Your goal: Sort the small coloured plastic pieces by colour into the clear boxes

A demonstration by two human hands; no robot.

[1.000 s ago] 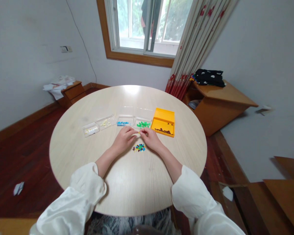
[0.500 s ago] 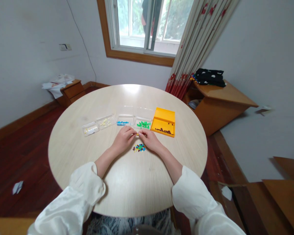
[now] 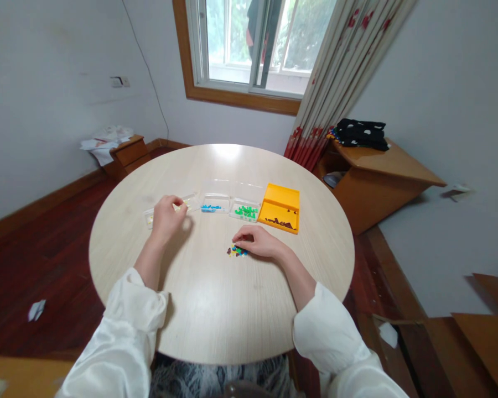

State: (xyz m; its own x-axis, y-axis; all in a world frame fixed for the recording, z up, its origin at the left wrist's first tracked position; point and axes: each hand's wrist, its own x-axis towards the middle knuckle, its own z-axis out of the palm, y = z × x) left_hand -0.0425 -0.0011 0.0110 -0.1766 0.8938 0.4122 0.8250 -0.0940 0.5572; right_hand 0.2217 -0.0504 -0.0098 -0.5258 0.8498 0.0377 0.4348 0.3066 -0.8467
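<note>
My left hand (image 3: 169,217) is over the clear boxes at the left, its fingers closed near the box of pale yellow pieces (image 3: 191,202); what they hold, if anything, is too small to name. Fingers bent together, my right hand (image 3: 259,241) rests at the small mixed pile (image 3: 237,251) of brown, blue, green and yellow pieces and partly covers it. Its fingertips are too small to read. Blue pieces (image 3: 211,209) and green pieces (image 3: 246,211) lie in clear open boxes. Brown pieces (image 3: 281,223) lie in the open yellow box (image 3: 281,194).
The round pale table (image 3: 216,309) carries everything. Another clear box (image 3: 149,219) is partly behind my left hand. A wooden cabinet (image 3: 382,171) with dark cloth on it stands at the right, and a small wooden stand (image 3: 129,152) with papers is at the left.
My hands have parted. The left one has moved left to the clear boxes, and the right one has moved slightly down to the mixed pile. The view has shifted a little.
</note>
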